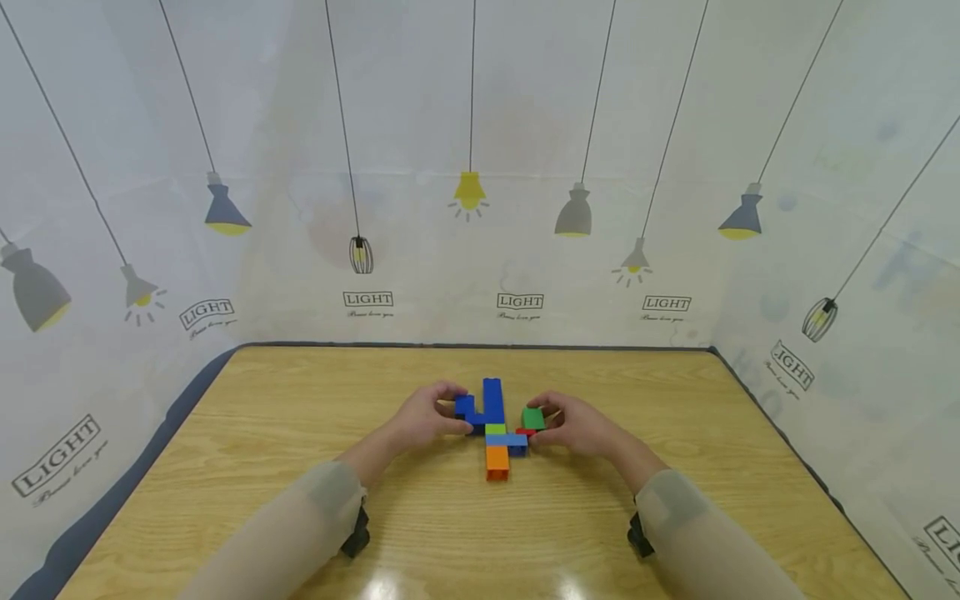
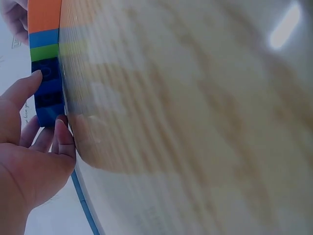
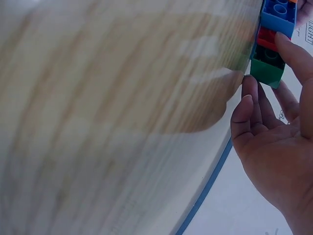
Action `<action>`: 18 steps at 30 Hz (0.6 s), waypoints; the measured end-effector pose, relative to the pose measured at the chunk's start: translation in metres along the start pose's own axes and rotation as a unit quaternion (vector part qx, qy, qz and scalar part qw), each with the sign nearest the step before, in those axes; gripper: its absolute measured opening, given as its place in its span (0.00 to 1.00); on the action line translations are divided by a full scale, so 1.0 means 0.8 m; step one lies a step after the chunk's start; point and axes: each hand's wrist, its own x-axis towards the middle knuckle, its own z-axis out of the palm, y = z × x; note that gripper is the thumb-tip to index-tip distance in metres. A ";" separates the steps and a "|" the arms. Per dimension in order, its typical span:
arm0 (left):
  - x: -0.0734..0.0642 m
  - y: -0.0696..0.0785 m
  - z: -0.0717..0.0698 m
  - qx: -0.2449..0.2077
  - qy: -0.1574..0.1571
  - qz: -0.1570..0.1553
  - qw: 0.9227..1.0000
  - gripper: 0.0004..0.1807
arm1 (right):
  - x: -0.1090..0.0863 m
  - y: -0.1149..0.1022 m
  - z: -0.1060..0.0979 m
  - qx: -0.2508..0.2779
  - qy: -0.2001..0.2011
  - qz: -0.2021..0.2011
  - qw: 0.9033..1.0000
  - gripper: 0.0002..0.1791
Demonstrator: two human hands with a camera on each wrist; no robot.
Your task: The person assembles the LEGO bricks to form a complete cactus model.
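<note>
A flat assembly of toy building bricks lies mid-table. It has a long dark blue brick (image 1: 492, 400), a lime brick (image 1: 496, 429), a light blue brick (image 1: 501, 439) and an orange brick (image 1: 497, 460) in a line. Dark blue bricks (image 1: 465, 406) branch off on the left, and my left hand (image 1: 423, 417) grips them between thumb and fingers. On the right, a red brick (image 1: 526, 432) and a green brick (image 1: 533, 417) join the light blue one. My right hand (image 1: 577, 427) holds this end, its thumb (image 3: 292, 51) on the red brick and fingers by the green brick (image 3: 267, 72).
The wooden table (image 1: 315, 383) has a dark edge at the back. White curtains (image 1: 420, 108) printed with hanging lamps surround it on the back and both sides. Dark wrist devices (image 1: 357, 533) sit under both sleeves.
</note>
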 end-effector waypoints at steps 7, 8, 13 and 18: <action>-0.001 0.002 -0.001 0.007 0.004 -0.008 1.000 0.31 | 0.002 0.000 0.000 0.002 -0.005 -0.001 1.000 0.32; -0.002 0.002 -0.002 0.007 0.004 -0.008 1.000 0.31 | 0.002 0.000 0.000 0.003 -0.005 0.000 1.000 0.32; -0.002 -0.001 -0.002 0.009 0.000 -0.005 1.000 0.32 | 0.002 0.001 0.000 0.004 -0.005 -0.002 1.000 0.33; -0.003 -0.005 -0.005 0.005 0.001 0.001 1.000 0.36 | -0.003 0.002 -0.001 0.003 -0.004 -0.001 1.000 0.36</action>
